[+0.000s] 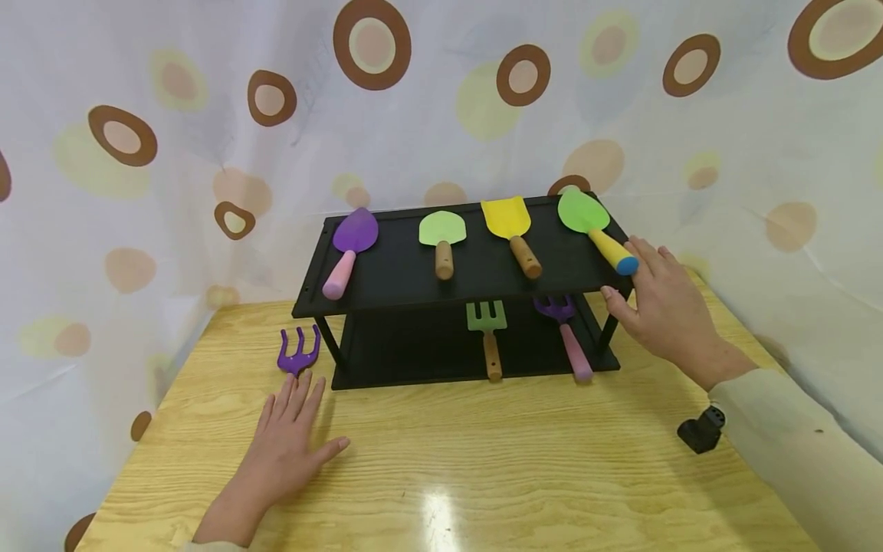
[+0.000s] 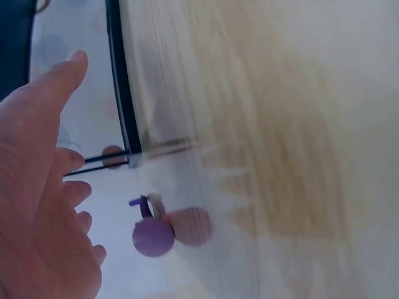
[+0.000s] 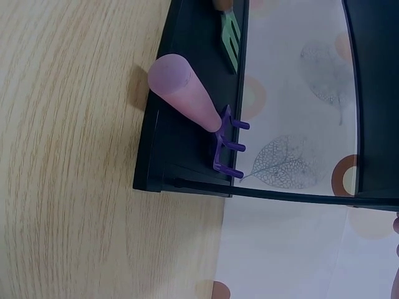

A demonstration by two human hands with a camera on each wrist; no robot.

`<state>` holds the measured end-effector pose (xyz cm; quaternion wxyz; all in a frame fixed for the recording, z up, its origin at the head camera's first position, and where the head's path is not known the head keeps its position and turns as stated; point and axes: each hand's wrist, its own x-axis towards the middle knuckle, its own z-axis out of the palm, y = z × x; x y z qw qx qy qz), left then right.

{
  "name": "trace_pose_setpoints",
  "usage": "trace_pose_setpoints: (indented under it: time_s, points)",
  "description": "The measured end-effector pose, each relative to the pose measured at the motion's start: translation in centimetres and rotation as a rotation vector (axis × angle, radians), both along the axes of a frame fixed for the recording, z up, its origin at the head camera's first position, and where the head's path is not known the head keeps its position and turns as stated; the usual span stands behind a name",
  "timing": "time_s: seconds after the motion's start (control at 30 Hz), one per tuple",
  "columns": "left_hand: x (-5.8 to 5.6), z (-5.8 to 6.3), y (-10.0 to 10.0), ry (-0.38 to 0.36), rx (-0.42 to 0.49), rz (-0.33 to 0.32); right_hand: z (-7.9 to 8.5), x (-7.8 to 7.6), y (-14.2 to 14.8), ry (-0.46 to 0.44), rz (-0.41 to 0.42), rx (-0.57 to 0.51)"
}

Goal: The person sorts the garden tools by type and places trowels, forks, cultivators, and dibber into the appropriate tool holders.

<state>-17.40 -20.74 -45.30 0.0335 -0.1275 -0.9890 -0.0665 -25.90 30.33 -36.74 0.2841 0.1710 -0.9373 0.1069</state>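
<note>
My left hand (image 1: 284, 452) reaches over the wooden table with spread fingers, holding nothing. Just beyond its fingertips lies a small purple hand fork (image 1: 298, 359); its handle is hidden behind the hand. In the left wrist view the fork (image 2: 153, 237) appears end-on, apart from the hand. At the right end of a black two-tier rack (image 1: 407, 291) is my right hand (image 1: 665, 307), fingers extended beside the blue-tipped yellow handle of a green trowel (image 1: 585, 215). Its thumb is by the rack's front corner; whether it touches the rack, I cannot tell.
On the upper tier lie a purple trowel (image 1: 355, 230), a pale green shovel (image 1: 442, 230) and a yellow shovel (image 1: 507, 218). The lower tier holds a green fork (image 1: 487, 318) and a pink-handled purple fork (image 1: 574, 349). Patterned cloth (image 1: 207, 77) hangs behind.
</note>
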Motion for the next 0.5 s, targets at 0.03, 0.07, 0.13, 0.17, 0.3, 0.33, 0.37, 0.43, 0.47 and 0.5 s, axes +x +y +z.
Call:
trace_pose_setpoints:
  time_s: [0.03,0.07,0.13,0.17,0.3,0.33,0.37,0.43,0.47,0.5]
  points:
    - [-0.1,0.0,-0.3,-0.001,0.007,0.003,0.0,0.0,0.0,0.004,-0.001,0.001]
    - [-0.3,-0.1,-0.6,-0.001,0.002,0.007,-0.1,0.0,0.1,0.008,-0.002,0.002]
    - [-0.5,-0.2,-1.1,-0.007,0.002,0.016,-0.2,0.0,0.1,0.014,-0.001,0.005]
    - [-0.7,-0.3,-1.4,-0.010,0.002,0.021,-0.2,0.0,0.2,0.016,0.000,0.005]
    - [-1.2,-0.8,-2.4,-0.017,0.017,0.040,-0.4,-0.1,0.3,0.017,0.001,0.004]
    - [-1.4,-0.9,-2.6,-0.022,0.018,0.044,-0.4,-0.1,0.3,0.015,0.000,0.005]
    - [-1.5,-1.0,-2.8,-0.027,0.021,0.047,-0.4,-0.1,0.3,0.014,-0.001,0.005]
    - [-1.8,-1.1,-3.0,-0.042,0.022,0.051,-0.4,-0.2,0.3,0.012,-0.004,0.006]
    - [-1.9,-1.2,-3.1,-0.052,0.023,0.052,-0.4,-0.2,0.4,0.010,-0.005,0.005]
    - [-2.1,-1.2,-3.2,-0.058,0.022,0.050,-0.4,-0.2,0.4,0.008,-0.008,0.005]
